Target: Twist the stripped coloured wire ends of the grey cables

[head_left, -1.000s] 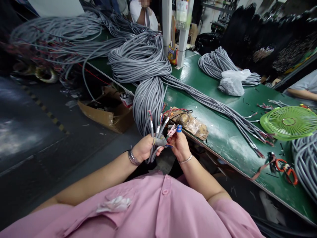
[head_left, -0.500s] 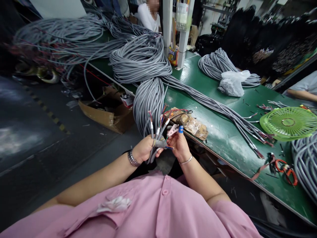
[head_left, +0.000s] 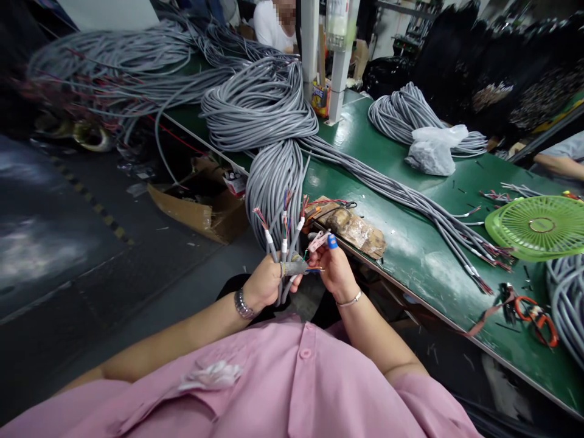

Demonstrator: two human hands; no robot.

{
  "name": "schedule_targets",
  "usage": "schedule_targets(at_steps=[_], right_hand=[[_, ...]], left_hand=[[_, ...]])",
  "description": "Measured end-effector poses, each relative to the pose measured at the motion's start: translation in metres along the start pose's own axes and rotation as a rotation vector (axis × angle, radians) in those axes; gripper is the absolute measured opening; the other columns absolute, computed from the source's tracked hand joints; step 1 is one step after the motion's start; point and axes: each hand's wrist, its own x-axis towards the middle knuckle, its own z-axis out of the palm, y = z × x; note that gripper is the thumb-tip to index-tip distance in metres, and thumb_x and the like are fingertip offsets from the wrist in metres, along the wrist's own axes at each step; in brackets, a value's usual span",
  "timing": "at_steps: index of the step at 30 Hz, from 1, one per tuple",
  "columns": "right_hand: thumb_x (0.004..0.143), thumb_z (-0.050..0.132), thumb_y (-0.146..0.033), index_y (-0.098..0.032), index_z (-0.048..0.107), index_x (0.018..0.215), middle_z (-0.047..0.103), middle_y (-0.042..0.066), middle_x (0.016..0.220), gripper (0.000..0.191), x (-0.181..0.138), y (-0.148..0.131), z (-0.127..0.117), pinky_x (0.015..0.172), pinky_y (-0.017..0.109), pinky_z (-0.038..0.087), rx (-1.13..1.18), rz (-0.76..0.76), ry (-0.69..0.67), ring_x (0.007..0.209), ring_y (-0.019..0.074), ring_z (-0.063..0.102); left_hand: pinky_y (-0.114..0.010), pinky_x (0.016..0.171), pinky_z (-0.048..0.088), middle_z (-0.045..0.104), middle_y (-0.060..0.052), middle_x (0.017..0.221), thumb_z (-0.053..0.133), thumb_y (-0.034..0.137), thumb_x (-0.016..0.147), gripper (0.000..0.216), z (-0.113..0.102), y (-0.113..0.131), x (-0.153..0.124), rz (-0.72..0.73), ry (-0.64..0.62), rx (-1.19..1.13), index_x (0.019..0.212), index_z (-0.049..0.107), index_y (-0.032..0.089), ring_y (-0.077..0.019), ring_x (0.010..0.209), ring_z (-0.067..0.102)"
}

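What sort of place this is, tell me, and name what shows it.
Probably a cable workshop or factory floor: large coils of grey cable lie on a long green bench, and the person's left hand grips cable ends with coloured wires sticking out.

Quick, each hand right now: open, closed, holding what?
Left hand: closed around gray cables.
Right hand: closed, holding a pink clip between thumb and fingers.

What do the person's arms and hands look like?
Pink sleeves leave the forearms bare. The left hand has a linked metal band at its wrist. The right hand has a thin silvery bangle at its wrist and blue wrap around its thumb.
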Motion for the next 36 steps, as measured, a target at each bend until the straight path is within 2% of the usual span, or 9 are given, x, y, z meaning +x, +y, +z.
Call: schedule_targets(at_steps=[4,11,17,22,25,28,32,36], right_hand=[[0.079,0.063,-0.057,-0.017,0.067,0.089,0.063,0.001,0.072,0.041,0.005,-0.002,0.002,0.05,0.021,0.043,0.057,0.029,0.024,0.057,0.01,0.051],[0.078,0.067,-0.052,-0.018,0.066,0.078,0.064,0.001,0.071,0.034,0.009,-0.001,0.008,0.057,0.024,0.046,0.097,-0.006,0.103,0.059,0.0116,0.053],[0.079,0.065,-0.054,-0.02,0.066,0.083,0.066,0.002,0.077,0.035,0.009,0.003,0.007,0.055,0.024,0.044,0.091,-0.006,0.115,0.061,0.0118,0.054],[0.078,0.058,-0.066,-0.02,0.065,0.086,0.067,0.003,0.08,0.048,0.003,0.004,0.0,0.055,0.024,0.046,0.105,0.042,0.04,0.062,0.012,0.055],[0.073,0.061,-0.068,-0.018,0.066,0.09,0.067,0.004,0.081,0.054,-0.005,0.002,-0.008,0.056,0.024,0.047,0.019,0.112,-0.059,0.063,0.0118,0.057],[0.07,0.071,-0.058,-0.017,0.066,0.092,0.069,0.004,0.083,0.047,-0.016,-0.002,-0.013,0.059,0.023,0.048,-0.156,0.156,-0.116,0.068,0.0131,0.061],[0.065,0.08,-0.04,-0.016,0.066,0.084,0.067,0.0,0.076,0.033,-0.028,-0.01,-0.01,0.059,0.021,0.045,-0.399,0.11,-0.142,0.064,0.0102,0.057],[0.062,0.082,-0.035,-0.016,0.064,0.073,0.062,-0.003,0.066,0.029,-0.031,-0.013,-0.005,0.061,0.022,0.043,-0.495,0.037,-0.146,0.058,0.0082,0.051]], left_hand=[[-0.02,0.038,0.038,0.055,0.001,0.045,0.073,0.027,0.062,0.021,0.009,0.002,-0.001,0.046,0.049,-0.079,0.058,0.058,0.014,-0.0089,0.037,0.048],[-0.021,0.04,0.04,0.055,0.001,0.046,0.073,0.027,0.063,0.02,0.017,-0.003,0.002,0.077,0.168,-0.102,0.058,0.059,0.014,-0.0089,0.04,0.048],[-0.021,0.04,0.039,0.056,-0.001,0.046,0.072,0.029,0.064,0.021,0.013,-0.007,0.003,0.071,0.152,-0.05,0.057,0.059,0.013,-0.01,0.039,0.049],[-0.021,0.04,0.039,0.055,0.0,0.046,0.071,0.028,0.067,0.021,0.009,-0.007,-0.002,0.103,0.107,-0.03,0.057,0.057,0.014,-0.0096,0.039,0.048],[-0.021,0.04,0.04,0.056,0.001,0.047,0.072,0.027,0.067,0.019,0.005,-0.009,-0.005,0.096,0.101,-0.025,0.061,0.058,0.014,-0.0095,0.039,0.048],[-0.022,0.041,0.042,0.058,0.001,0.048,0.073,0.026,0.067,0.019,0.0,-0.014,-0.009,0.083,0.112,0.04,0.062,0.058,0.015,-0.0102,0.039,0.05],[-0.023,0.042,0.044,0.06,-0.001,0.05,0.073,0.026,0.066,0.018,-0.002,-0.018,-0.013,0.09,0.111,0.223,0.063,0.06,0.015,-0.013,0.042,0.055],[-0.023,0.042,0.045,0.06,-0.001,0.049,0.072,0.027,0.067,0.019,0.001,-0.015,-0.017,0.097,0.09,0.341,0.06,0.059,0.015,-0.014,0.043,0.057]])
